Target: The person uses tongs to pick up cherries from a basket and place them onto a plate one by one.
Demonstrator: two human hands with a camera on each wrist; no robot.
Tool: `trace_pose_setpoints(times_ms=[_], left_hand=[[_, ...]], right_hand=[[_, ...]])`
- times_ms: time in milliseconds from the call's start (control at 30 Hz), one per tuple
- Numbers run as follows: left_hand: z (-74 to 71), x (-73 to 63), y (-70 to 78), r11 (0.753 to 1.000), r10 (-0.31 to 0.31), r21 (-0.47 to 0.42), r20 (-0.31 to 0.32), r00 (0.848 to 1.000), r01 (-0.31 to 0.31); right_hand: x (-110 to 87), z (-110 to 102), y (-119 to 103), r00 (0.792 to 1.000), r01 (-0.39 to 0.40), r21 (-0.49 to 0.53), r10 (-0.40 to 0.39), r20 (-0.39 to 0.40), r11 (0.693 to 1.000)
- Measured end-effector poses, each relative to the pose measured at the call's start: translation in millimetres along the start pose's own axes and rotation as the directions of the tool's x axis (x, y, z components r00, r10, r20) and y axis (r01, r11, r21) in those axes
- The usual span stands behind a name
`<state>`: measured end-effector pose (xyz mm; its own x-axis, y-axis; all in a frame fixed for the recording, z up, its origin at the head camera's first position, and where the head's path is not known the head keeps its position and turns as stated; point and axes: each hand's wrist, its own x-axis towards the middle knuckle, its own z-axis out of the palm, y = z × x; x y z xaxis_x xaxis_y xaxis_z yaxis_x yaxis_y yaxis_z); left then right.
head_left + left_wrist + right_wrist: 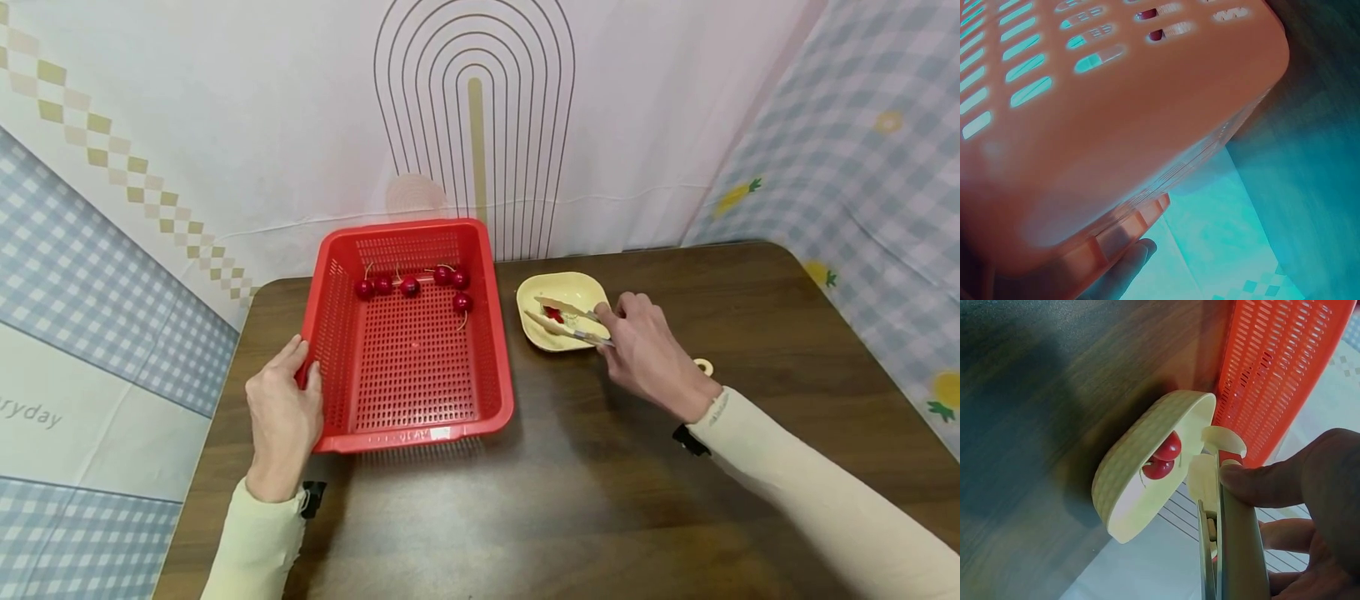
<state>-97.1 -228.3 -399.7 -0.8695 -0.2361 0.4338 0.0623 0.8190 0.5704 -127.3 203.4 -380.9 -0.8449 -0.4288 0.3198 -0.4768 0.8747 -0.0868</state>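
Observation:
My left hand grips the left rim of a red plastic basket; its fingertips show under the rim in the left wrist view. Inside the basket, several cherries with stems lie toward the back. In my right hand is a pair of tongs with cream tips, the thumb pressing along one arm. The spread tips reach over a pale yellow bowl, right of the basket. Two cherries lie in the bowl in the right wrist view; the tongs partly cover them in the head view.
The brown wooden table carries the basket and bowl. A patterned cloth hangs close behind its back edge, and checked cloth rises at the right side. A cream ring shows just behind my right wrist.

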Motion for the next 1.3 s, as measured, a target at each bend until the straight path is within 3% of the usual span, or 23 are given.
trace_pose_setpoints(times_ms=[700,1033,1300], left_hand=[[-0.2,0.7,0.4,1.000,0.004,0.006,-0.001,1.000,-0.004],[-0.3,0.3,0.7,1.000,-0.001,0.009,0.000,1.000,0.001],[-0.3,0.5,1.0,1.000,0.011,0.006,-0.009,1.000,-0.010]], right_hand=[[13.9,-11,-4,1.000,0.008,-0.015,-0.008,-0.023,1.000],[16.1,-10,-9,1.000,-0.022,-0.010,0.023,0.014,1.000],[21.4,-10,-13,1.000,0.015,-0.006,-0.015,-0.017,1.000]])
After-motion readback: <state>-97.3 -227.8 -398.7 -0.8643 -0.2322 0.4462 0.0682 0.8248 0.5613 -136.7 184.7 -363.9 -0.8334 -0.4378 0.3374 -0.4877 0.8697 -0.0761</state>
